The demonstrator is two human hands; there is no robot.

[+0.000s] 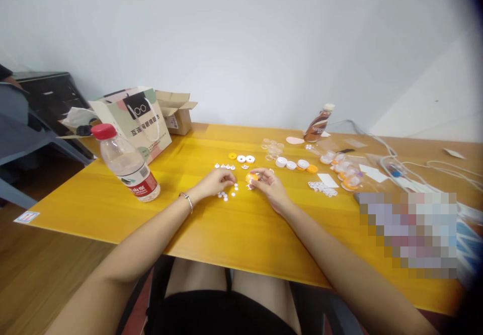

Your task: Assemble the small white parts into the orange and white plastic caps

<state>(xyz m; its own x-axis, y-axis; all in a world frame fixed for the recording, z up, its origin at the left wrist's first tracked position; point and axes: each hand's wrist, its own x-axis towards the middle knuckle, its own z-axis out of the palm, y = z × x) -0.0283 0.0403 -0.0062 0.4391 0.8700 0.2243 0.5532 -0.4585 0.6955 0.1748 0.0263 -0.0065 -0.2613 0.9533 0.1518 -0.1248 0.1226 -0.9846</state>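
Note:
My right hand (pixel 269 186) holds a small round orange piece (pixel 251 177) between thumb and fingers near the middle of the table. To its left, my left hand (pixel 219 181) rests low over the tabletop with its fingers curled together; what its fingertips hold, if anything, is too small to make out. Small white discs (pixel 225 198) lie beside and under the left fingertips. Behind the hands are a row of small white pieces (pixel 227 167), a yellow ring (pixel 232 156) and two white rings (pixel 246 159).
A red-capped bottle (pixel 130 166) and a paper bag (pixel 136 121) stand at the left, with a cardboard box (pixel 177 113) behind. White round parts (pixel 291 165), clear rings (pixel 274 149), orange-based clear parts (pixel 349 176), a brown bottle (pixel 319 124) and cables (pixel 388 149) lie or stand rightward.

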